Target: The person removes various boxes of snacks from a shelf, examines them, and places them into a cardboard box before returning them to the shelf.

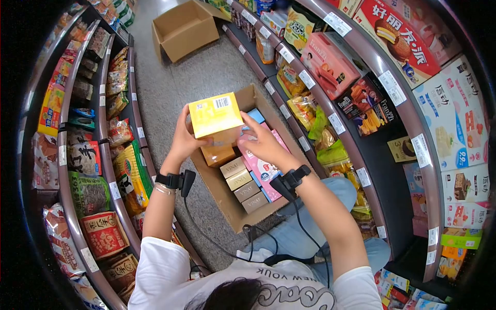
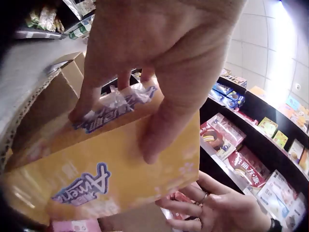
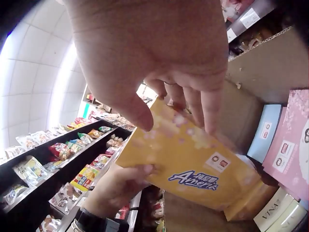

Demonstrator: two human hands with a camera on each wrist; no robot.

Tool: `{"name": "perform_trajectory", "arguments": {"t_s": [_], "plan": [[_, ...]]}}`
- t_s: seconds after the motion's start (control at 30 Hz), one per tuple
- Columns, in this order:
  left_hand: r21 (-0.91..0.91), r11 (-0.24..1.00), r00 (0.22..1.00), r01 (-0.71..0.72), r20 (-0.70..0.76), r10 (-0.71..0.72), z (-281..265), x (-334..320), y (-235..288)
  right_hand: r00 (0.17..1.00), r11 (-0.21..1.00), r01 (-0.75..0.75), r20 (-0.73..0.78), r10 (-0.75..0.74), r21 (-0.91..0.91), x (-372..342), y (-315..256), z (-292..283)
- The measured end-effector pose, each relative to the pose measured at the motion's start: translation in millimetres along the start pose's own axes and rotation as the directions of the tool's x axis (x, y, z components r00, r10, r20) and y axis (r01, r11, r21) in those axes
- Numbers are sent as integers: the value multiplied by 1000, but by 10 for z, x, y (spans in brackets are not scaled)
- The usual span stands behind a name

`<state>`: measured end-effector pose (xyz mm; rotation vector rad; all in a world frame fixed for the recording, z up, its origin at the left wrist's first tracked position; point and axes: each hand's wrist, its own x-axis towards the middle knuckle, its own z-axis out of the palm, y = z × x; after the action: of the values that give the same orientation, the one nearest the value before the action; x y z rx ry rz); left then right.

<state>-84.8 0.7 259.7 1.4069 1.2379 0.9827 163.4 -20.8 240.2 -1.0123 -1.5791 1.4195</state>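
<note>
A yellow carton box (image 1: 214,114) printed "Ameri" is held above an open cardboard box (image 1: 243,216). My left hand (image 1: 182,135) grips its left side, thumb (image 2: 153,137) pressed on one broad face and fingers over the opposite side. At the other end my right hand (image 1: 264,144) holds it too, thumb and fingers on either side of a corner in the right wrist view. Inside the cardboard box are another yellow box (image 3: 251,200), several small VINA boxes (image 1: 240,179), pink boxes (image 1: 262,168) and a blue box (image 1: 254,117).
Snack shelves rise at left (image 1: 106,155) and right (image 1: 356,144) of a narrow aisle. A second open cardboard box (image 1: 188,31) stands farther up the floor (image 1: 155,98). My bent knee (image 1: 336,199) is beside the near cardboard box, and black cables (image 1: 206,227) hang from both wrists.
</note>
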Motion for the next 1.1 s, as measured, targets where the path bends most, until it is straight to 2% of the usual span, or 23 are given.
{"name": "perform_trajectory", "arguments": {"t_s": [0.13, 0.17, 0.27, 0.3, 0.4, 0.53, 0.73, 0.9, 1.0, 1.1], "plan": [[8, 999, 999, -45, -19, 46, 173, 179, 37, 997, 1000, -30, -71, 30, 2, -7, -124, -165], [90, 991, 994, -99, -34, 103, 195, 268, -96, 995, 998, 6, -99, -12, -62, 8, -56, -208], [139, 980, 987, -144, -55, 153, 377, 406, -275, 993, 993, -90, -75, 96, 81, 23, -57, -294], [159, 982, 992, -104, -51, 113, 419, 442, -328, 994, 996, -70, -76, 74, 56, 38, 13, -318], [111, 985, 987, -134, -73, 143, 569, 478, -452, 992, 998, -69, -105, 69, 5, 23, 176, -378], [167, 980, 989, -107, -80, 122, 661, 466, -513, 992, 997, -57, -109, 62, 45, -5, 268, -409], [60, 994, 991, -88, -93, 94, 771, 483, -577, 989, 995, -62, -126, 71, 75, -4, 324, -453], [76, 994, 993, -82, -75, 88, 795, 532, -683, 987, 992, -99, -117, 107, 73, -22, 456, -489], [165, 982, 989, -90, -104, 108, 790, 496, -604, 976, 998, 11, -215, -26, -70, -56, 492, -474], [196, 973, 984, -118, -107, 141, 709, 424, -288, 968, 992, 91, -225, -108, -85, -56, 509, -503]]}}
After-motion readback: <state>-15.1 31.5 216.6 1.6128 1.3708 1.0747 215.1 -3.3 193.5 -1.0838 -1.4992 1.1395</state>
